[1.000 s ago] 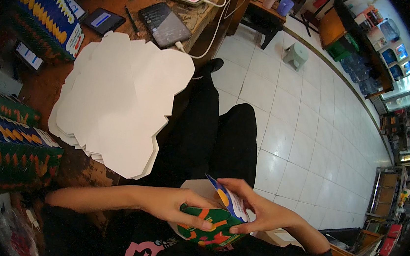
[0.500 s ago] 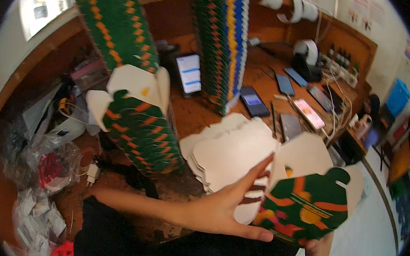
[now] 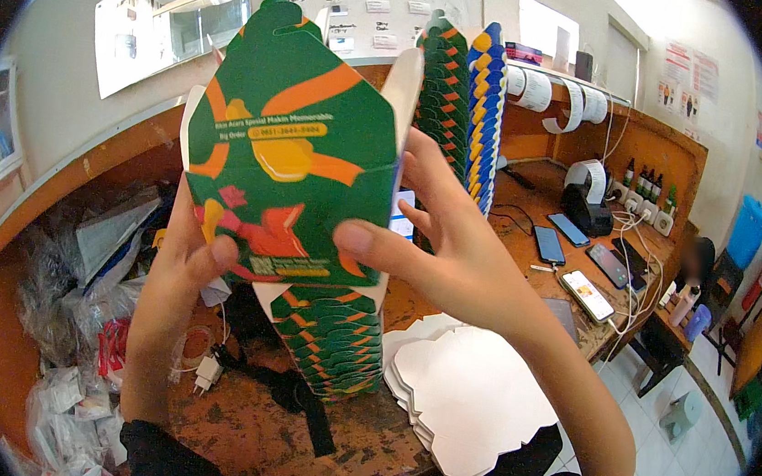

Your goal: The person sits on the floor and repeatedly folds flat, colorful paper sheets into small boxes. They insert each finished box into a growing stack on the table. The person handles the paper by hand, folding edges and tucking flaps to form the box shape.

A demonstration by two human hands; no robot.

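Note:
An unfolded green food carton [image 3: 291, 170] with orange ribbon and yellow print is held up between both hands. My left hand [image 3: 184, 260] grips its lower left side, the thumb on the front panel. My right hand [image 3: 441, 235] clasps the right side, thumb across the front and fingers behind. Just below the carton rises a tall column of nested green-and-orange cartons [image 3: 334, 348]; the held carton hides its top. Flat white carton blanks [image 3: 481, 390] lie in a pile beside it, under my right forearm.
Behind stand another green column [image 3: 442, 97] and a blue-and-yellow column [image 3: 485, 110]. Phones [image 3: 588, 295] with cables, a label printer [image 3: 587, 198] and small bottles [image 3: 647, 186] occupy the right of the desk. Plastic bags [image 3: 73, 392] and a white charger [image 3: 207, 373] are at left.
The carton has moved from the right, beside the blanks, up and left to the nested column. My left hand has left the blanks and now holds the carton too. The view has tilted up.

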